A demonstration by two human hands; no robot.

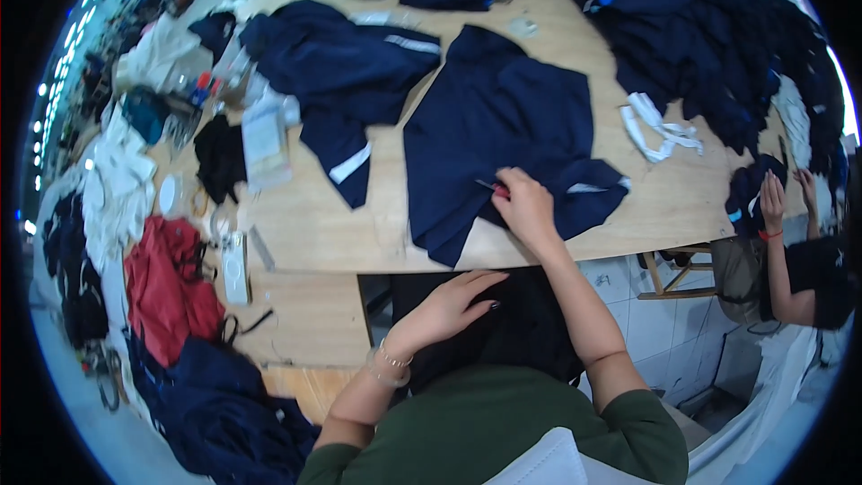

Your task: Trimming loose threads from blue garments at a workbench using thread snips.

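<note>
From my remote post I watch a right hand [528, 208] at work over a navy garment [503, 108] laid out at the near edge of a pale wooden desk [341, 242]. I see its fingers wrapped around a small red-handled tool [500, 189], the thin tip pointing left just above or against the cloth; I cannot tell which. The left hand [449, 304] hangs apart from the garment, just off the desk's near edge, its palm bare and thumb spread a little from its fingers. To the garment's left I find a second navy garment [337, 63] with a white band on its sleeve; to its right, a tangle of white strips [660, 130]. Farther left I make out a black cloth [218, 157], a ruler [261, 249] and a red cloth item [171, 283]. A heap of navy clothing [691, 45] covers the upper right, and below it sits a co-worker [808, 278] in a dark top, hands raised beside the cloth.
</note>
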